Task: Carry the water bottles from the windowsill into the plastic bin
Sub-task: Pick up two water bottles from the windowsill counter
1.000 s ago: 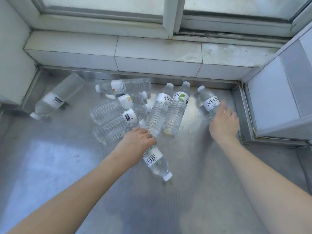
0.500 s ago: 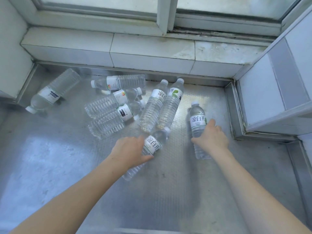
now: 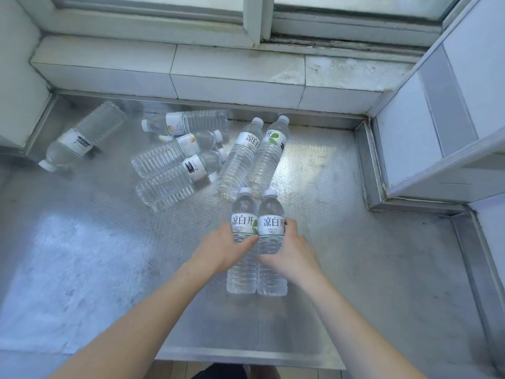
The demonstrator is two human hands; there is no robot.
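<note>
At the far left of the metal sill (image 3: pixel 82 255), a lone bottle (image 3: pixel 82 138) is seen lying on its side near the left wall, caps end toward the near left. Further right, a loose group of three bottles (image 3: pixel 175 162) lies flat, and just beside it a pair of longer bottles (image 3: pixel 254 154) lies side by side, caps pointing toward the tiled ledge (image 3: pixel 169 67) under the window. All six remain on the sill, so most of the task is judged to be left; the plastic bin is not in view, and no bottle can be counted as delivered. Near the middle, two bottles are held touching each other, caps pointing away: the left-held bottle (image 3: pixel 243 214) is gripped by the left hand (image 3: pixel 218 247), whose thumb is curled across its front below the label, and the right-held bottle (image 3: pixel 272 217) is gripped by the right hand (image 3: pixel 289 250), whose fingers are wrapped round its right side at the label. Whether the two bottles are lifted clear of the sill or resting on it cannot be told. Compared with half a second ago, the left-held bottle, then slanted, has been turned to lie parallel, the right-held one has been brought in from the right, and the two have been drawn together and nearer to the person.
</note>
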